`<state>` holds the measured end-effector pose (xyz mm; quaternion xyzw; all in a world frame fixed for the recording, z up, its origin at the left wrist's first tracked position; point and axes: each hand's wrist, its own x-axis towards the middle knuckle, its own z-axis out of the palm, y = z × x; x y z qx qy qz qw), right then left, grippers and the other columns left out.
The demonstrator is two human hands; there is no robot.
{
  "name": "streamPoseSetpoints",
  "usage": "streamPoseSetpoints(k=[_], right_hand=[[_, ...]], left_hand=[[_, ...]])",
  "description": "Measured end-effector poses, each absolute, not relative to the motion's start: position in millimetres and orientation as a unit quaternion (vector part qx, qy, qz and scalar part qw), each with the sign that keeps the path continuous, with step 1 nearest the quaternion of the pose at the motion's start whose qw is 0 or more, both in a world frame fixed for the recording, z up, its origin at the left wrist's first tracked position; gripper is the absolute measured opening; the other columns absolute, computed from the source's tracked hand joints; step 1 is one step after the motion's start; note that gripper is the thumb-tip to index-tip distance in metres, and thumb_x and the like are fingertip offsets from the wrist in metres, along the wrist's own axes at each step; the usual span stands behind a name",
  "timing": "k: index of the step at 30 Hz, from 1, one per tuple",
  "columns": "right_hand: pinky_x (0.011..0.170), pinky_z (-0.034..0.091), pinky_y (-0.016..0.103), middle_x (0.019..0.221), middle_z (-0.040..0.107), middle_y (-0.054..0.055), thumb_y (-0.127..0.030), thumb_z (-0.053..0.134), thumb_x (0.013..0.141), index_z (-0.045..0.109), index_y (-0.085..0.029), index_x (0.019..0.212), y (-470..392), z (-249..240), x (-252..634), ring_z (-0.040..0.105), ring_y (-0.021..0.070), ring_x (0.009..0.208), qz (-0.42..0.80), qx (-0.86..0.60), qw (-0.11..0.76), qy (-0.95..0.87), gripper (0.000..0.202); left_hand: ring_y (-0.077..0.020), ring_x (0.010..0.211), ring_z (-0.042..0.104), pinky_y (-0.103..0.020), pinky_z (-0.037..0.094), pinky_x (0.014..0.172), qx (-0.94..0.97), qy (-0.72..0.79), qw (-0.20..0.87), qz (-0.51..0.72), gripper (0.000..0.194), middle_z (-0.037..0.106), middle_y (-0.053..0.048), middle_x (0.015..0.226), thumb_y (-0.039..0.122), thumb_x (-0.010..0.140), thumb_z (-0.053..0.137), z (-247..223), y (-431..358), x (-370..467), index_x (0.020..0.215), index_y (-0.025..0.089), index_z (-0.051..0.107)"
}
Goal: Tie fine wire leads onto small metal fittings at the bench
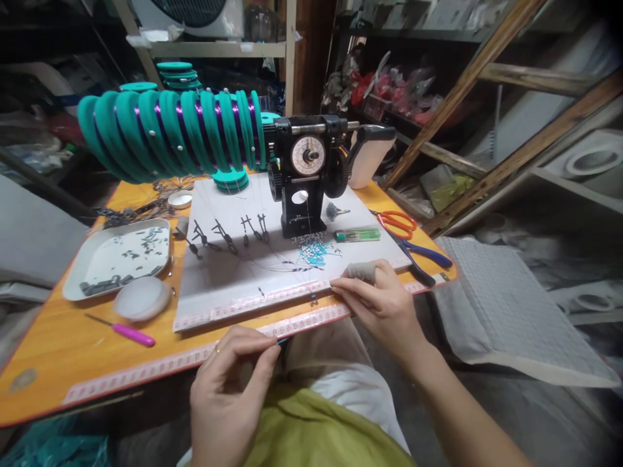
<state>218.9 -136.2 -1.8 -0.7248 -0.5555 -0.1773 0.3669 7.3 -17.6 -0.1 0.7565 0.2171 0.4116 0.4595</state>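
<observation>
Near the front edge of the table, my left hand is closed in a pinch, thumb against forefinger. A small dark tip shows at its fingertips, too small to name. My right hand pinches at the board's front edge, and what it holds is hidden. Grey wrapping covers one of its fingers. Just beyond lies a pile of small silver and blue pieces. Fine lines run across the white board from small dark clips. A printed measuring tape runs along the table edge.
A black winding machine with a dial carries a row of teal spools. Orange scissors, blue-handled pliers and a green-capped tube lie right. A white tray, round lid and pink-handled tool are left.
</observation>
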Motion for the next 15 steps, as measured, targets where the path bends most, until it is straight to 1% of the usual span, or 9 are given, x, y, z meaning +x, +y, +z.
streamPoseSetpoints(k=[3, 5, 7, 9, 12, 15], right_hand=[[0.074, 0.054, 0.039, 0.086, 0.065, 0.008, -0.011, 0.062, 0.092, 0.071, -0.020, 0.098, -137, -4, 207, 0.057, 0.0236, 0.084, -0.197, -0.717, 0.388, -0.545, 0.014], [0.075, 0.055, 0.035, 0.090, 0.065, 0.008, -0.009, 0.060, 0.092, 0.067, -0.019, 0.101, -137, 0, 189, 0.060, 0.0220, 0.085, -0.188, -0.717, 0.422, -0.522, 0.015], [0.075, 0.054, 0.030, 0.090, 0.066, 0.006, -0.007, 0.060, 0.092, 0.063, -0.020, 0.102, -137, 6, 167, 0.062, 0.0192, 0.086, -0.148, -0.713, 0.462, -0.506, 0.017], [0.073, 0.054, 0.025, 0.087, 0.066, 0.003, -0.007, 0.060, 0.092, 0.063, -0.021, 0.099, -135, 11, 148, 0.062, 0.0163, 0.081, -0.097, -0.704, 0.489, -0.506, 0.016], [0.070, 0.053, 0.024, 0.082, 0.064, 0.001, -0.009, 0.061, 0.091, 0.063, -0.021, 0.095, -130, 13, 130, 0.061, 0.0145, 0.074, -0.055, -0.699, 0.503, -0.505, 0.013], [0.069, 0.053, 0.023, 0.081, 0.064, 0.001, -0.008, 0.061, 0.091, 0.063, -0.020, 0.094, -125, 13, 126, 0.060, 0.0146, 0.073, -0.047, -0.693, 0.510, -0.507, 0.013]], left_hand=[[-0.0124, 0.073, 0.064, -0.021, 0.052, 0.065, 0.766, 0.217, 0.449, 0.405, 0.013, 0.066, 0.000, 0.079, 0.009, 0.085, 0.067, -2, -18, 8, 0.085, 0.022, 0.068], [-0.0124, 0.074, 0.064, -0.021, 0.052, 0.065, 0.772, 0.214, 0.442, 0.403, 0.014, 0.066, 0.000, 0.080, 0.008, 0.085, 0.067, -2, -19, 7, 0.086, 0.021, 0.068], [-0.0121, 0.074, 0.064, -0.022, 0.052, 0.065, 0.778, 0.211, 0.432, 0.405, 0.015, 0.066, 0.000, 0.080, 0.006, 0.085, 0.067, -3, -20, 6, 0.088, 0.021, 0.068], [-0.0118, 0.074, 0.064, -0.022, 0.052, 0.065, 0.782, 0.208, 0.425, 0.406, 0.016, 0.066, 0.000, 0.080, 0.005, 0.084, 0.067, -3, -20, 5, 0.089, 0.020, 0.068], [-0.0114, 0.074, 0.064, -0.022, 0.052, 0.065, 0.781, 0.207, 0.426, 0.407, 0.016, 0.066, 0.001, 0.080, 0.005, 0.084, 0.067, -2, -20, 3, 0.089, 0.020, 0.068], [-0.0109, 0.074, 0.063, -0.021, 0.052, 0.065, 0.777, 0.208, 0.427, 0.414, 0.017, 0.065, 0.001, 0.080, 0.004, 0.084, 0.067, -2, -19, 1, 0.089, 0.020, 0.068]])
